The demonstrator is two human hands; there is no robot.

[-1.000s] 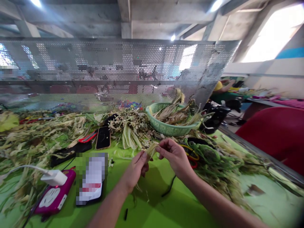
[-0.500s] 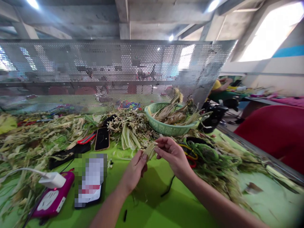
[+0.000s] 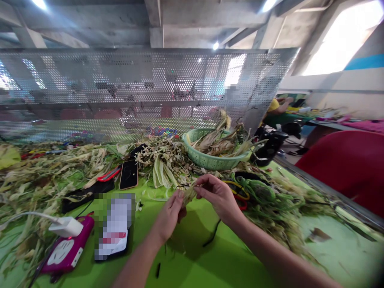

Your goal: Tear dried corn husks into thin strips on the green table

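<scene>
A small pale-green bundle of corn husk (image 3: 189, 195) is held between my two hands above the green table (image 3: 192, 260). My left hand (image 3: 171, 211) grips its lower left end, thumb on top and fingers curled beneath. At the upper right end, my right hand (image 3: 216, 197) pinches it between thumb and fingertips. Just behind the bundle lies a fan of pale husk strips (image 3: 163, 173). Yellow-and-red-handled scissors (image 3: 240, 192) rest beside my right hand, partly covered by green fibres. A black strip (image 3: 213, 234) lies below my right wrist.
A green plastic basket (image 3: 207, 160) of dried husks stands behind. Husk scraps (image 3: 60, 168) cover the left. Two phones (image 3: 115, 232), a red cutter (image 3: 110, 174) and a pink power strip (image 3: 67, 248) lie there. Tangled fibres (image 3: 270, 200) fill the right; a perforated metal screen (image 3: 135, 96) rises behind.
Both hands stay nearly in place with the husk bundle between them. The right hand's fingers have shifted slightly at the upper end, and the left thumb has moved up a little.
</scene>
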